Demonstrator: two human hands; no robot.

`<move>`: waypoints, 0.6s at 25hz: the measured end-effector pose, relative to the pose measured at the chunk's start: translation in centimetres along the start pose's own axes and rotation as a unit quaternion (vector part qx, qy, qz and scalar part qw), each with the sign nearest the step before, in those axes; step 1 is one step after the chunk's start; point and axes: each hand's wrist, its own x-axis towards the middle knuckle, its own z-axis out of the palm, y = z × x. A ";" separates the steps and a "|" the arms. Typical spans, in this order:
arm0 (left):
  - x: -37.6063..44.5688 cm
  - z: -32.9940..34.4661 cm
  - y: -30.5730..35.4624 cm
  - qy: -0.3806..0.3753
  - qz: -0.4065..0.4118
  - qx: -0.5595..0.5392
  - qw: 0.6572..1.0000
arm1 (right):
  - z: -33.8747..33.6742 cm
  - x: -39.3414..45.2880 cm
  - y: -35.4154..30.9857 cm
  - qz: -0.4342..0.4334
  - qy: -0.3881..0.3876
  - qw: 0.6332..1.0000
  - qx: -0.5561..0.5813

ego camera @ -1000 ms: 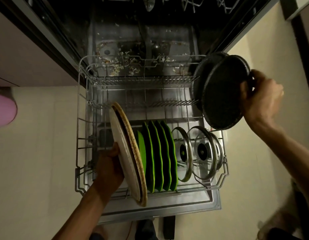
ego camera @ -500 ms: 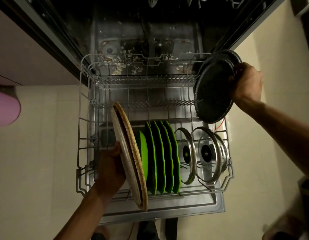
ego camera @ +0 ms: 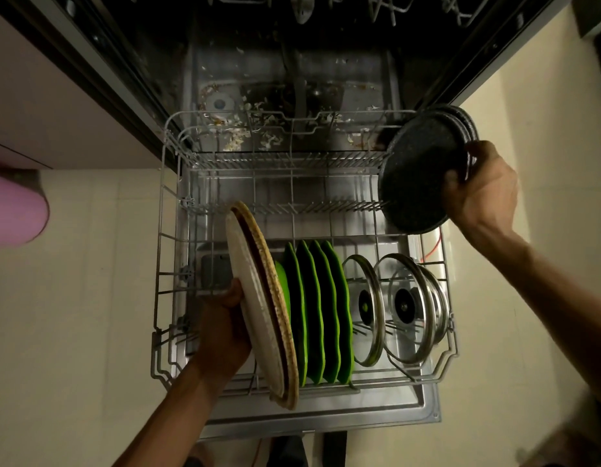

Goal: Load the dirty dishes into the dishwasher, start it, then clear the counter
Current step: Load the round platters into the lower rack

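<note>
The dishwasher's lower rack (ego camera: 164, 230) is pulled out over the open door. My left hand (ego camera: 225, 318) holds a large beige plate with a woven brown rim (ego camera: 255, 298) upright at the rack's front left, next to several green plates (ego camera: 321, 315). My right hand (ego camera: 481, 187) grips the edge of dark speckled plates (ego camera: 417, 176), at least two stacked, tilted over the rack's right rear corner. Their lower edge is down among the rear tines. Two glass lids (ego camera: 403, 305) stand at the front right.
Food scraps litter the dishwasher tub floor (ego camera: 258, 129). The upper rack (ego camera: 376, 8) shows at the top edge. A pink object (ego camera: 12, 207) sits at the far left. Pale floor tiles lie on both sides of the door.
My right hand has brought the dark plates inward and down from beyond the rack's right side to its rear right corner. My left hand and the beige plate have stayed put.
</note>
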 end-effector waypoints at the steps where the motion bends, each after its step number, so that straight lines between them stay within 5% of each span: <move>1: 0.2 -0.1 -0.1 0.009 0.000 0.005 1.000 | 0.0 -1.5 -0.8 0.001 -0.016 0.999 0.043; 5: 1.2 -1.0 -0.5 0.086 -0.008 0.004 0.996 | -1.0 -10.1 -6.1 -0.031 -0.186 0.960 0.209; 8: 1.7 -1.4 -0.5 0.104 0.008 0.030 0.994 | -1.6 -16.0 -9.3 -0.038 -0.315 0.890 0.326; 15: 1.5 -1.1 -0.9 0.149 0.010 0.023 0.989 | -0.1 -19.8 -10.7 -0.120 -0.166 0.961 0.184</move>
